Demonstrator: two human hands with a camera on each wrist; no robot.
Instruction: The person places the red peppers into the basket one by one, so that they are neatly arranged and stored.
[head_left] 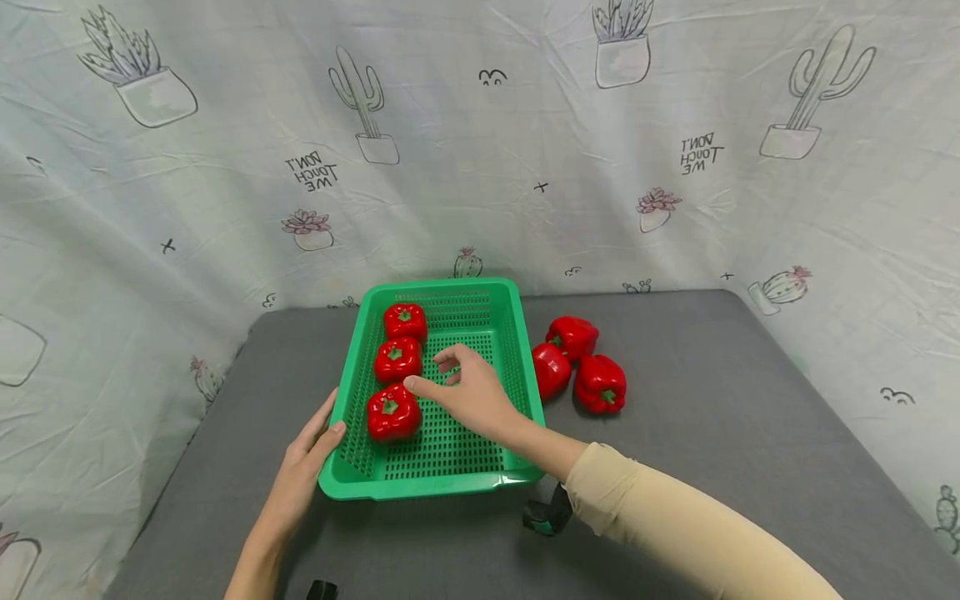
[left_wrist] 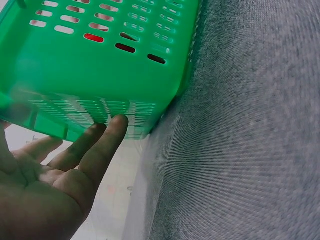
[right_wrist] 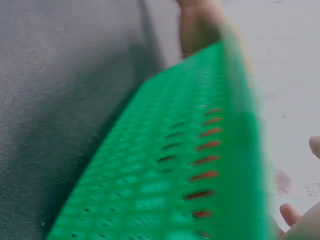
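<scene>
A green perforated plastic basket (head_left: pixel 450 485) stands on the grey surface, with a column of three red bell peppers along its left side: a back one (head_left: pixel 406 321), a middle one (head_left: pixel 397 359) and a front one (head_left: pixel 393 413). My left hand (head_left: pixel 300 467) holds the basket's left side, thumb at the rim and extended fingers (left_wrist: pixel 102 155) against the outer wall. Over the basket, my right hand (head_left: pixel 472 392) has thumb and fingers apart with nothing between them. Its thumb tip appears close above the front pepper; contact cannot be told.
Right of the basket, three more red bell peppers lie clustered: one at the back (head_left: pixel 573 337), one beside the basket wall (head_left: pixel 551 372), one in front (head_left: pixel 600 385). A pale cactus-printed cloth (head_left: pixel 525 150) hangs behind the grey tabletop (head_left: pixel 697 400). Black wrist gear (head_left: pixel 547 515) shows under the right wrist.
</scene>
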